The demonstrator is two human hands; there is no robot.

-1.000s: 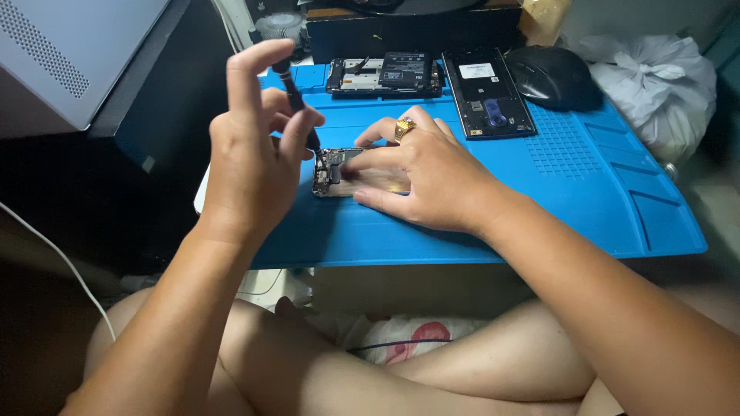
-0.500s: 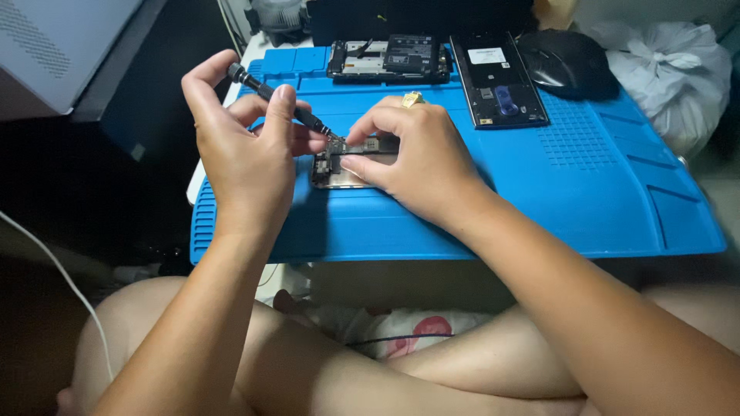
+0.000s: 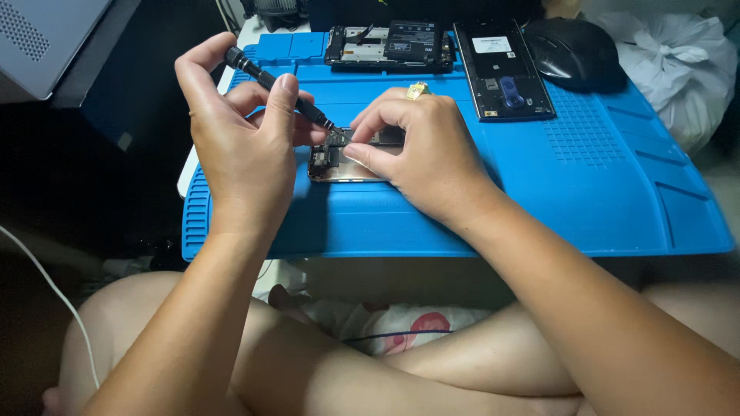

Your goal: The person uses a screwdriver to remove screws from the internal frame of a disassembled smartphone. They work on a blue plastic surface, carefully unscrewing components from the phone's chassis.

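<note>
Three opened phones — one screwdriver, one mat.

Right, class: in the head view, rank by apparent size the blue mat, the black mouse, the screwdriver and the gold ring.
1. Blue mat, by far the largest.
2. Black mouse.
3. Screwdriver in the left hand: part hidden, and nearer the camera, so its place against the mouse is unsure.
4. Gold ring on the right hand, smallest.

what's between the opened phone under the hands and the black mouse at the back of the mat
In the head view, a phone back cover lies on the blue mat between the opened phone and the black mouse.
</note>
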